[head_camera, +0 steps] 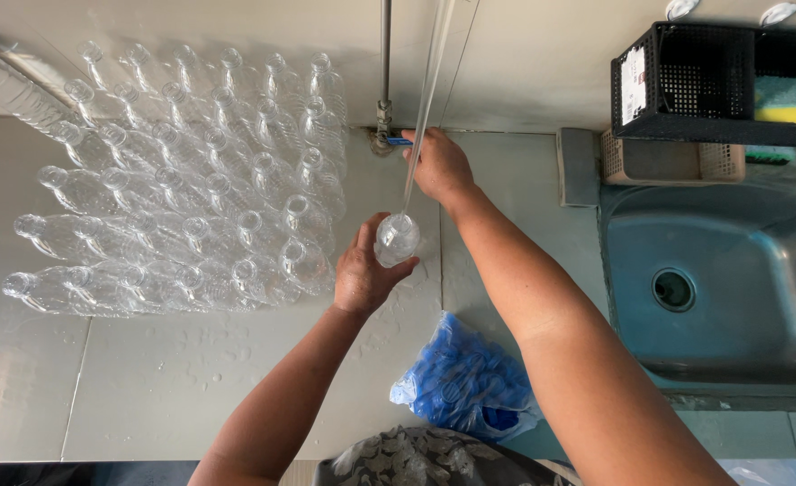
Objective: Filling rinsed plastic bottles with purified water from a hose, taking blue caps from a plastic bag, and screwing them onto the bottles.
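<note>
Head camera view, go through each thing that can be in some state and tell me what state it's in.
Left hand: gripping a clear bottle, upright, uncapped.
Right hand: on the blue tap handle.
Clear hose: runs down into the bottle's mouth.
Standing bottles: uncapped, packed in rows.
Bag of blue caps: open, lying on the counter.
Sink: drain unplugged.

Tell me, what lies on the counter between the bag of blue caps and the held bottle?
Nothing: in the head view, only bare wet counter separates the bag of blue caps from the bottle.
</note>
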